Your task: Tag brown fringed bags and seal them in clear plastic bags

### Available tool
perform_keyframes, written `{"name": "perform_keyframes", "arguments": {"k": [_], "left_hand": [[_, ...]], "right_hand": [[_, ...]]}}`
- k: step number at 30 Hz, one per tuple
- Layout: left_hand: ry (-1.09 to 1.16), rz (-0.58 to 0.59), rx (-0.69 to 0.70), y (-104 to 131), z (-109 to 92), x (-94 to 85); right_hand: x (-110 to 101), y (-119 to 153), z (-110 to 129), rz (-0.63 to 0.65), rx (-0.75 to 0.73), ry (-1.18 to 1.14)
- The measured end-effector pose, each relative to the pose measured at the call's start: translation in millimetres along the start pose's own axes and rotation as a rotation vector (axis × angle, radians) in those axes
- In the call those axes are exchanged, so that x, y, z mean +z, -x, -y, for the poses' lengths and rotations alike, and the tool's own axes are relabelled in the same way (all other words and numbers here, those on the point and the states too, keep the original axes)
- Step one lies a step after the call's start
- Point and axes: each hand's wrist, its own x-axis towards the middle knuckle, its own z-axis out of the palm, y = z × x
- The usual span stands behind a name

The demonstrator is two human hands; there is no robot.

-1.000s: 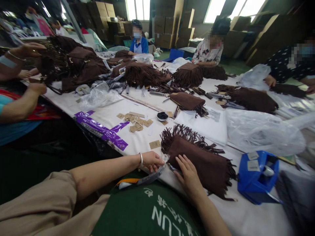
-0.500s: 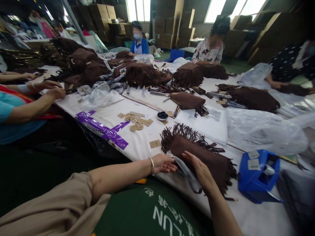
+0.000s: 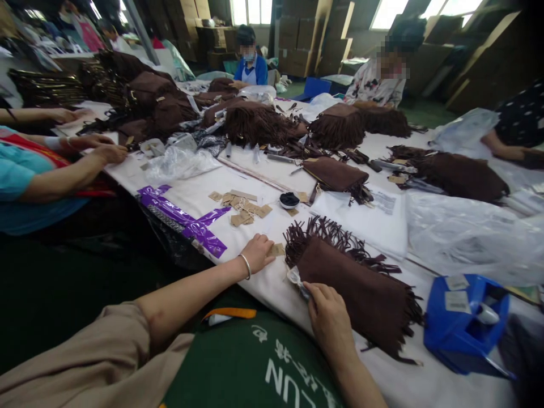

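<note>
A dark brown fringed bag [image 3: 352,283] lies flat on the white-covered table in front of me. My left hand [image 3: 257,254] is beside its left end, thumb and fingers closing on the edge of a small tan cardboard tag [image 3: 277,249]. My right hand [image 3: 330,314] rests at the near edge of the bag. Its fingers are closed on a strip wrapped in clear plastic [image 3: 299,281], whose pale end points left; the rest of the strip is hidden under the hand.
Several loose tags [image 3: 241,207] lie beyond my left hand, near a small bowl of dark bits [image 3: 289,199]. To the right stands a blue tape dispenser [image 3: 463,323]. Clear plastic bags [image 3: 476,232] and piles of brown bags [image 3: 255,122] cover the table; co-workers [image 3: 250,65] sit around it.
My left hand has moved away from the plastic-wrapped strip, up and left to the tag. My right hand has moved down and closed on the strip.
</note>
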Motion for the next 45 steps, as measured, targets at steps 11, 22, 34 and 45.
{"name": "perform_keyframes", "arguments": {"k": [11, 22, 34, 45], "left_hand": [[-0.031, -0.065, 0.168, 31.7, 24.4, -9.2], [1.044, 0.264, -0.333, 8.6, -62.1, -24.6], [1.084, 0.241, -0.150, -5.9, -91.6, 11.7], [1.413, 0.171, -0.649, 28.6, -35.3, 17.9]], "right_hand": [[20.9, 13.3, -10.4, -0.063, -0.154, 0.114], [12.3, -2.7, -10.9, -0.213, 0.017, -0.195], [3.7, -20.5, -46.0, -0.430, 0.412, -0.368], [18.8, -5.0, -0.7, -0.028, -0.067, 0.150]]}}
